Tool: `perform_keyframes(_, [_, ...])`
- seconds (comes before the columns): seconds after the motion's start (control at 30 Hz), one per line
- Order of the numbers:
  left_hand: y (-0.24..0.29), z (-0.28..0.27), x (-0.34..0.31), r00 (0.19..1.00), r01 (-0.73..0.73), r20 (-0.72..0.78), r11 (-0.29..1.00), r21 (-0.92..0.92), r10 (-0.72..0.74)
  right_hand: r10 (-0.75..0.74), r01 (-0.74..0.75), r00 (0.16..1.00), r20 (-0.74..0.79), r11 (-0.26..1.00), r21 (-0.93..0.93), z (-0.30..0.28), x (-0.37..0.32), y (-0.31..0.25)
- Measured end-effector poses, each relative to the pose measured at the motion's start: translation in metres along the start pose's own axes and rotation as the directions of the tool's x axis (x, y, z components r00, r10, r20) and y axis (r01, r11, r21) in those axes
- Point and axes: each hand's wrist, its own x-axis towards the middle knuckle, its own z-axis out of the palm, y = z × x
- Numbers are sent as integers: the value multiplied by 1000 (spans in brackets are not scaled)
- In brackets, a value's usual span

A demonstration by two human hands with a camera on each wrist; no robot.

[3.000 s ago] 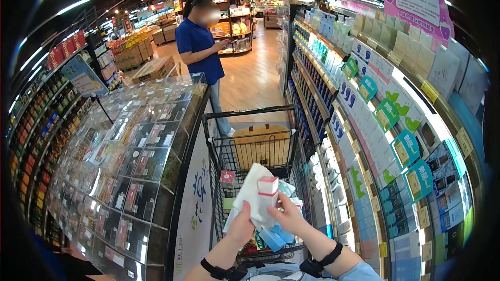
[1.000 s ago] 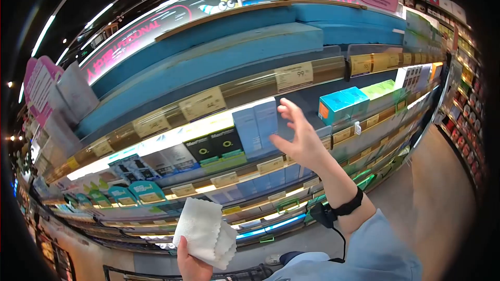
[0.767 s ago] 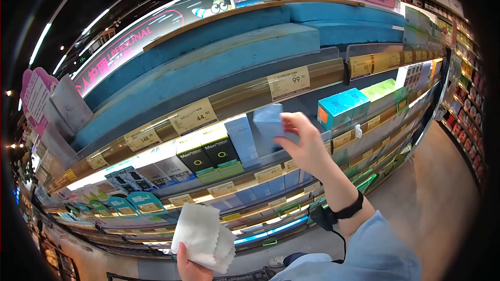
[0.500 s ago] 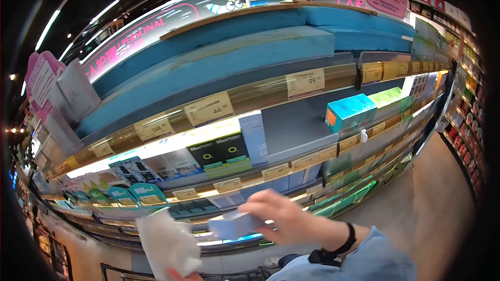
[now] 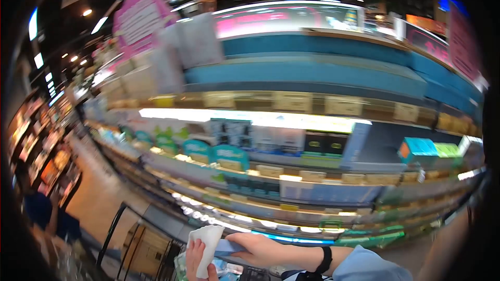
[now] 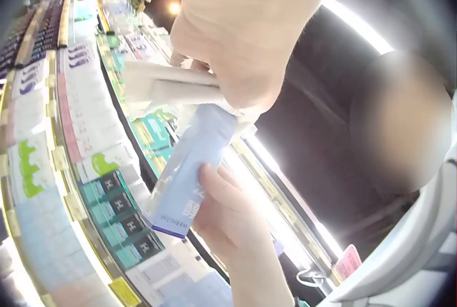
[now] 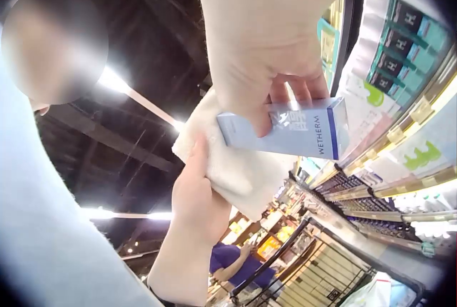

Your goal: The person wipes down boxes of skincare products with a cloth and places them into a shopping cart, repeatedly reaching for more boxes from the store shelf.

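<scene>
Low in the head view, my left hand (image 5: 197, 261) holds a white cloth (image 5: 210, 240) with its thumb and fingers. Beside it my right hand (image 5: 259, 247) grips a slim light-blue box (image 5: 224, 248), whose end meets the cloth. In the right wrist view the box (image 7: 300, 132) lies sideways, lettered "WETHERM", with the cloth (image 7: 232, 171) behind its end. From the left wrist, the box (image 6: 187, 175) slants down from the cloth (image 6: 161, 86), and the right thumb presses near its lettered end.
A shopping cart (image 5: 121, 224) with goods in it stands below the hands. Shelves of boxed goods (image 5: 325, 144) run across the front, with teal boxes (image 5: 418, 149) at the right. A person in dark blue (image 5: 37, 209) is at the far left.
My right hand has taken the light-blue box off the shelf and brought it down to the cloth in my left hand. The head view has swung left, bringing the cart back in sight.
</scene>
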Motion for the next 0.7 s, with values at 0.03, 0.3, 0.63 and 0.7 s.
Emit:
perform_keyframes(0.03, [-4, -10, -6, 999, 34, 5, 996, 81, -35, 4, -4, 1000, 12, 1000, 21, 4, 7, -4])
perform_keyframes(0.3, [-60, -38, -79, 474, 584, -256, 518, -624, -842, 135, -225, 938, 320, 938, 264, 76, 75, -5])
perform_keyframes(0.63, [-70, -55, -89, 743, 522, -319, 808, -275, -588, 195, -664, 747, 635, 240, 708, 193, 115, -33])
perform_keyframes(0.7, [-56, -59, -91, 785, 577, -217, 812, -85, -581, 224, -677, 735, 640, 191, 711, 196, 121, -27])
